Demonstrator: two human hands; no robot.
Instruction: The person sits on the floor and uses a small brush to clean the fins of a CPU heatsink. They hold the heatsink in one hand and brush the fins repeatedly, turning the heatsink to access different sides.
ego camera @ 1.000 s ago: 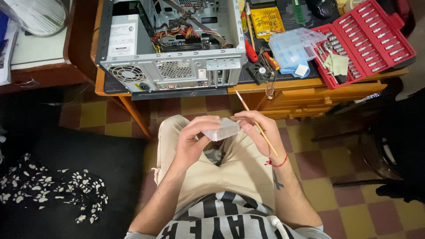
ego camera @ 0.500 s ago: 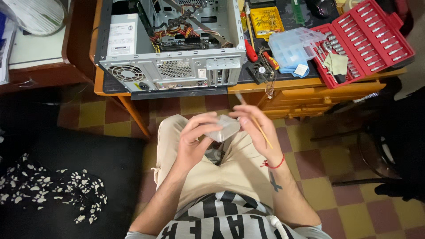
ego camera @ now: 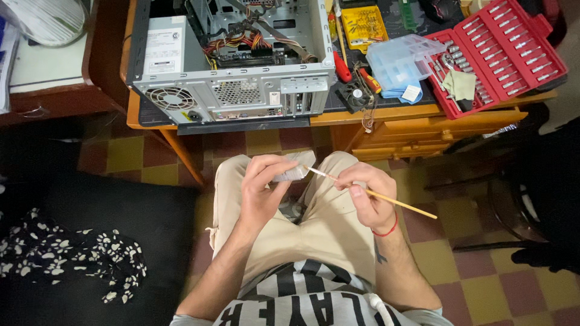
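Note:
My left hand (ego camera: pixel 263 187) holds a small grey metal finned block (ego camera: pixel 292 168) above my lap. My right hand (ego camera: pixel 365 194) grips a thin wooden-handled brush (ego camera: pixel 386 200), its pale tip touching the block's right end. Both hands hover over my beige trousers, in front of the desk. An open computer case (ego camera: pixel 235 66) lies on the wooden desk (ego camera: pixel 386 115) beyond my knees, its cables and rear ports showing.
A red tool case (ego camera: pixel 513 48) with several bits lies open at the desk's right. A clear blue plastic box (ego camera: pixel 402 60), a yellow parts box (ego camera: pixel 364 25) and a small fan (ego camera: pixel 353 95) sit beside the computer. A dark patterned cloth (ego camera: pixel 66 253) lies at the left.
My right hand has swung the brush from upright to lying almost flat, tip against the block. The left hand shifted slightly right with the block.

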